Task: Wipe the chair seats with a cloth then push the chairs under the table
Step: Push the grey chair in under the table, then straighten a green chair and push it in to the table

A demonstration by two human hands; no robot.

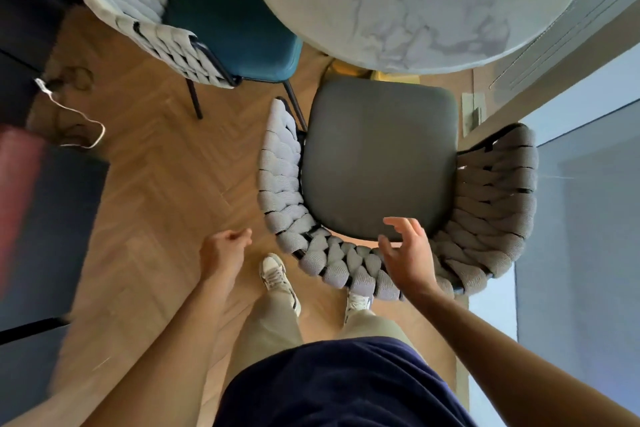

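— Chairs first: how many, and where?

— Two. The grey-seated chair point(377, 159) stands just past centre toward three o'clock, its woven rope back curving round from nine through six to three o'clock. The front edge of its seat meets the rim of the table point(415, 0); it is not tucked under. The teal-seated chair point(235, 28) stands at eleven o'clock with the same rope back, its seat corner partly under the table edge.

— And the room?

— A herringbone wood floor point(166, 184). One round marble-look table at twelve to one o'clock, with a small brown spot on top. A glass wall or window runs down the three o'clock side. Dark furniture at nine o'clock, blurred, with a white cable point(74, 116) on the floor beside it.

— The hands?

— Two, both bare. The left hand point(225, 248) hangs at seven o'clock of the grey seat, above the floor, fingers curled in, its grip closed on nothing I can see. The right hand point(408, 246) hovers above the rear of the grey seat and the rope back, fingers spread and bent, grip wide, touching neither as far as I can tell.

— A cloth?

— None visible in either hand.
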